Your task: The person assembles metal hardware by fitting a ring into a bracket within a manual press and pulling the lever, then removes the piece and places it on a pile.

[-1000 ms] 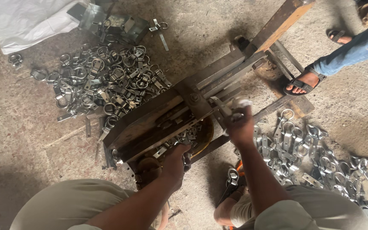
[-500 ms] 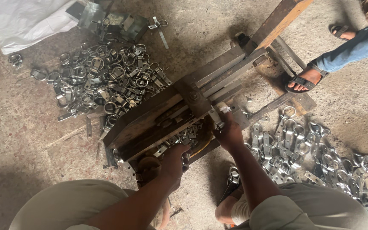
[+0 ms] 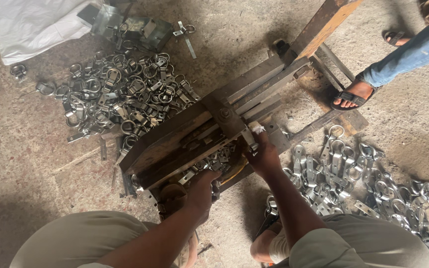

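Observation:
A heavy rusty steel press jig [image 3: 175, 141] lies slanted on the concrete floor in front of my knees. My right hand [image 3: 263, 156], one fingertip wrapped in white, is closed on a small metal fitting [image 3: 249, 139] at the jig's near right edge. My left hand [image 3: 202, 187] reaches into the gap under the jig's front, where a few small silver fittings [image 3: 209, 164] lie; its fingers are curled and partly hidden. A pile of silver ring fittings [image 3: 120, 94] lies left of the jig, and another pile [image 3: 353, 168] lies to its right beside my right knee.
Another person's sandalled foot [image 3: 348, 94] and jeans leg [image 3: 413, 52] stand at the upper right by a rusty beam [image 3: 323, 20]. A white sack [image 3: 31, 25] and grey metal boxes [image 3: 145, 27] lie at the top left.
My right hand has moved left from the right-hand pile's side to the jig's near edge. My left hand stays under the jig's front. The other person's foot shifted slightly.

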